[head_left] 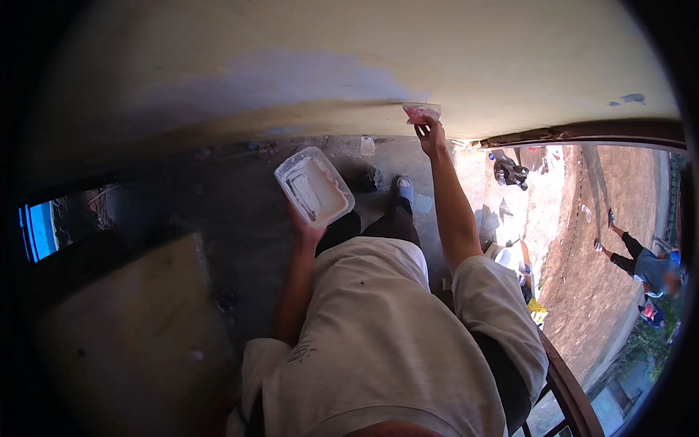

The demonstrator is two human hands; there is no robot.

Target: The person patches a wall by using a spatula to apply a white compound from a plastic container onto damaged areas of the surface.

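Observation:
My left hand is closed on a clear rectangular plastic tub, held out at waist height. White paste lies in the tub and smears its inner walls. My right arm reaches forward, and my right hand grips a putty scraper with a red part and a pale, wide edge. That edge is at the cream wall; whether it touches cannot be told. Left of the scraper, a broad whitish patch spreads over the wall.
A dark opening frame borders the wall at right, with sunlit brown ground outside. Another person is out there. A black bag lies near the opening. A pale panel stands at lower left, and a metal railing at lower right.

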